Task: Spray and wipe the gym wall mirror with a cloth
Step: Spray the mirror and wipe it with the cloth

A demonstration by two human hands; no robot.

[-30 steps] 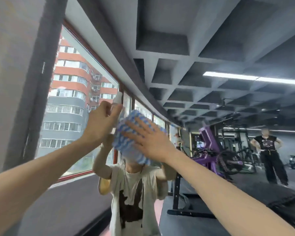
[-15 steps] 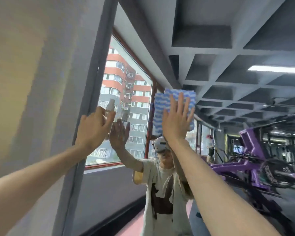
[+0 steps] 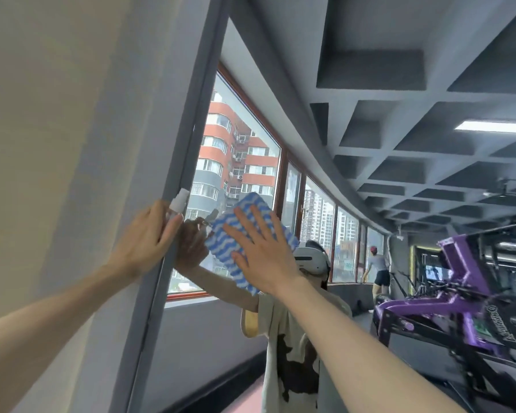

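The wall mirror (image 3: 355,120) fills the right of the head view, bounded on the left by a grey frame (image 3: 188,162). My right hand (image 3: 262,251) presses a blue-and-white striped cloth (image 3: 230,239) flat against the glass with spread, straight fingers. My left hand (image 3: 146,239) is raised at the mirror's left edge and holds a small clear spray bottle (image 3: 178,204), whose white cap shows above the fingers. The bottle's body is mostly hidden by the hand. My own reflection appears behind the cloth.
A plain grey wall (image 3: 72,144) lies left of the mirror frame. The mirror reflects windows with apartment blocks, a coffered ceiling, a purple gym machine (image 3: 459,293) and a person in the distance (image 3: 379,269).
My right hand slid the cloth down and left across the glass, tilting it. The view shifted left toward the mirror's frame. My left hand moved to the frame's edge with the bottle.
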